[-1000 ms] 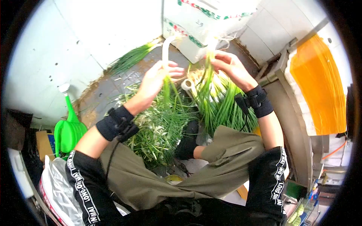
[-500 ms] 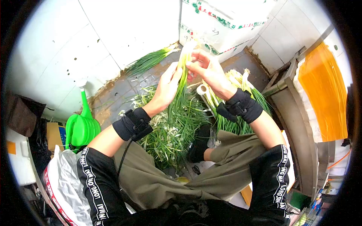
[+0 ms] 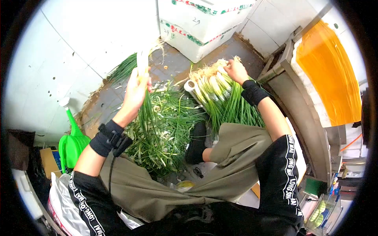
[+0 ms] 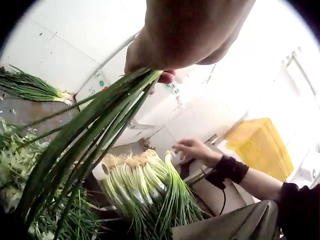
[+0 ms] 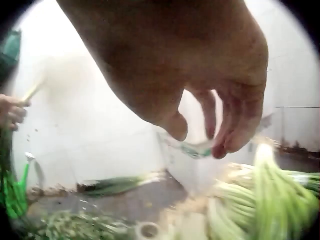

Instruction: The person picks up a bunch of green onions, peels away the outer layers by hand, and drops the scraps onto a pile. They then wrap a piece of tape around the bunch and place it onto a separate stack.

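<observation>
My left hand (image 3: 135, 93) grips a bunch of green onions (image 3: 143, 61), white ends up and green leaves hanging; in the left wrist view the leaves (image 4: 95, 112) trail down from beneath the hand (image 4: 185, 37). Over the right part of a pile of green onions (image 3: 216, 86), near the root ends, is my right hand (image 3: 237, 72). The right wrist view shows this hand (image 5: 200, 85) with bent, spread fingers and nothing between them, above the white stalks (image 5: 265, 185). A white roll (image 3: 190, 85) lies at the pile's left side.
Loose leaves and trimmings (image 3: 165, 129) are heaped between the legs. Another onion bunch (image 3: 124, 69) lies by the wall. White boxes (image 3: 197, 31) stand at the back, a green watering can (image 3: 73, 147) at the left, and a metal frame with an orange-covered block (image 3: 328, 72) at the right.
My right hand has left the bunch by my left hand and moved right to the pile. My left hand, still gripping its bunch, has shifted left.
</observation>
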A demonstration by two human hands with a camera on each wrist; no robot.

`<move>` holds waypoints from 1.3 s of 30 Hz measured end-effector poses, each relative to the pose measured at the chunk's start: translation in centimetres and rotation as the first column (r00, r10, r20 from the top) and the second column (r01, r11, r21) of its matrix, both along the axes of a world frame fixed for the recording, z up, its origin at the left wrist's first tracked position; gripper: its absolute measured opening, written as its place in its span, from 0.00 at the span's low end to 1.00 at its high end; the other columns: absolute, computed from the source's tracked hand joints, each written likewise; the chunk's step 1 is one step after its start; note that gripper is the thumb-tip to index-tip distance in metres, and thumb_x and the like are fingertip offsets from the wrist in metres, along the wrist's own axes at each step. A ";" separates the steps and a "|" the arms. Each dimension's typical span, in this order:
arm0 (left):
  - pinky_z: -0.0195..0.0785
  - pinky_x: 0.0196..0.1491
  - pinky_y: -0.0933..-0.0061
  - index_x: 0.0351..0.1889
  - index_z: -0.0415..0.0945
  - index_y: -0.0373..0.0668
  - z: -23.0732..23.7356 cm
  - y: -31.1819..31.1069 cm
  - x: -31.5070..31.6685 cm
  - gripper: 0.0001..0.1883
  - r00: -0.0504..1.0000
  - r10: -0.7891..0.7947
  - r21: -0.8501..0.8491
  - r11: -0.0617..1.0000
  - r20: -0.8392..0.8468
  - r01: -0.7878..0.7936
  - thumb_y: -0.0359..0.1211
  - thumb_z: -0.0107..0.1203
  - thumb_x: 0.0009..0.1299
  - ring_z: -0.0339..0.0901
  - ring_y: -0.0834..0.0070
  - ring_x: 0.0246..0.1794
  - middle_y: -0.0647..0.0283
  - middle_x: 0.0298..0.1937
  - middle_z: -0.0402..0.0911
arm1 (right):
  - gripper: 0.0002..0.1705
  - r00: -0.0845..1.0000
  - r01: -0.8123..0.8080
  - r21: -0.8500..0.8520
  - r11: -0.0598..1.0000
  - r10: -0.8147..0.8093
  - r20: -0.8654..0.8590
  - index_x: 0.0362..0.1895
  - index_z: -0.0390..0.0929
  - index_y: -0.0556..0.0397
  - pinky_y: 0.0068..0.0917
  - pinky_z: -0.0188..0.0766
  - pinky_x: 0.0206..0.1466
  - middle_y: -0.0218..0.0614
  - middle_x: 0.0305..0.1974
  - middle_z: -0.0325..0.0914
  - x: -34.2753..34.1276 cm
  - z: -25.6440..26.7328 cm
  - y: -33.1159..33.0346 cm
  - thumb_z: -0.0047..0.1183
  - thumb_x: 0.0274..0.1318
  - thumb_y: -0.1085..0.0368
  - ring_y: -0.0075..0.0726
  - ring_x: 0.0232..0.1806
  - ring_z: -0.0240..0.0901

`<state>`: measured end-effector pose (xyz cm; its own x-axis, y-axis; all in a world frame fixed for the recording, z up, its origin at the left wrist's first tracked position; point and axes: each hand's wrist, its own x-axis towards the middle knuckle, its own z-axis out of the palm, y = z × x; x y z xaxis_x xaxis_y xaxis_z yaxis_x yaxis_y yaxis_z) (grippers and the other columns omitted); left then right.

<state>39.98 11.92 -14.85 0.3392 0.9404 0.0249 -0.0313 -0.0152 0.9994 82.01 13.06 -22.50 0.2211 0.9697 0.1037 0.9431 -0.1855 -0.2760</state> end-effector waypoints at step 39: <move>0.62 0.65 0.73 0.70 0.60 0.39 2.6 -2.4 -3.1 0.21 0.980 0.147 0.054 0.986 0.135 -0.155 0.30 0.40 0.80 0.71 0.74 0.62 0.60 0.63 0.73 | 0.28 0.619 -0.404 0.454 0.794 0.602 -0.504 0.57 0.73 0.63 0.35 0.73 0.34 0.45 0.34 0.77 -30.4 13.0 -2.8 0.63 0.57 0.59 0.39 0.27 0.76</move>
